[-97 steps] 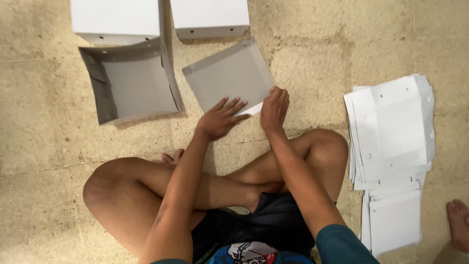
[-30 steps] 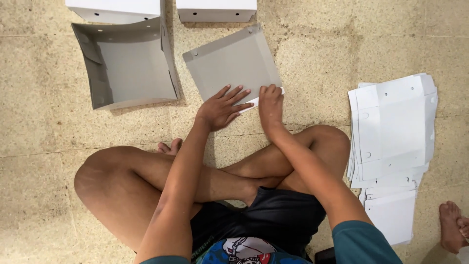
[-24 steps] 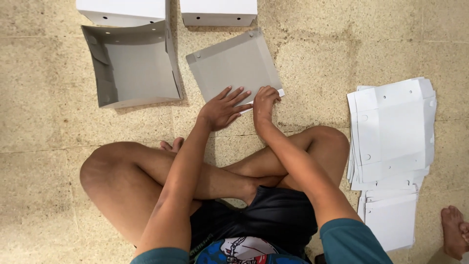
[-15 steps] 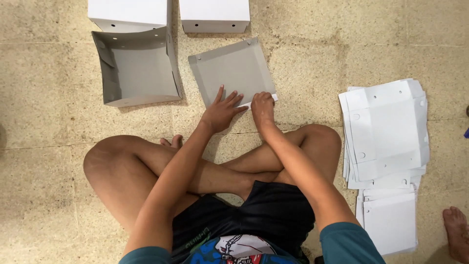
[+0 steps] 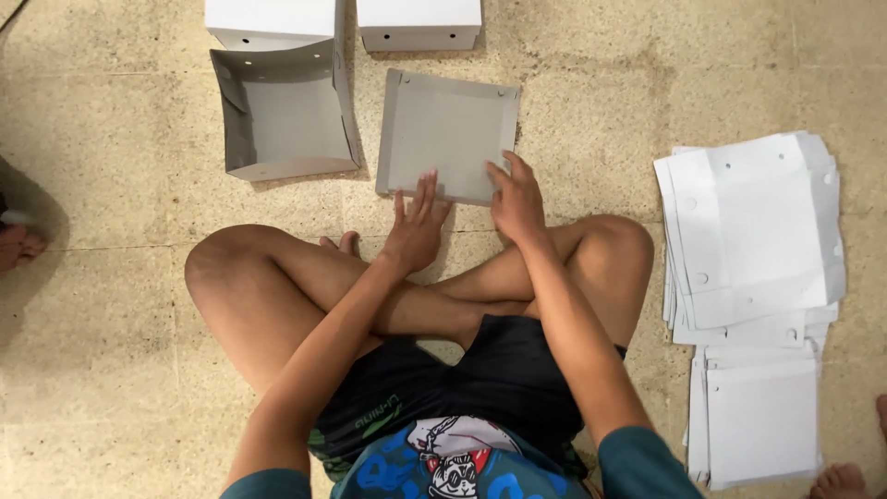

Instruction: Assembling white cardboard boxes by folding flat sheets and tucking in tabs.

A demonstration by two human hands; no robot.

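- Person sits cross-legged on a speckled stone floor (image 5: 111, 388); head view looks straight down on both arms.
- Left hand (image 5: 416, 226) lies flat, fingers spread, on the near edge of a grey cardboard tray (image 5: 448, 134) (shallow, rims turned up, small holes at the corners). Not gripping, just pressing down.
- Right hand (image 5: 517, 199) rests on the same near edge, toward the tray's right side, fingers loosely curved over the rim. Hands are apart, a short gap between them, both in contact with the tray.
- The tray sits on the floor just beyond the crossed shins, roughly centre of the view.
- Count of formed pieces: four. Two white closed boxes at the far edge of the view, the left one (image 5: 270, 23) and the right one (image 5: 419, 23); one open grey-lined box (image 5: 282, 115) just beside the tray on its left; then the tray itself.
- Flat blanks: one fanned white stack (image 5: 753, 226) well to the right, and a second, squarer stack (image 5: 762, 416) nearer the person (sheets too many and too overlapped to count).
- Judgement on progress: early. A few pieces are shaped and the tray in hand looks close to formed, while the bulk of the blanks lie unfolded.
- Other people's feet show at the left edge (image 5: 18, 245) and bottom right corner (image 5: 841, 480).
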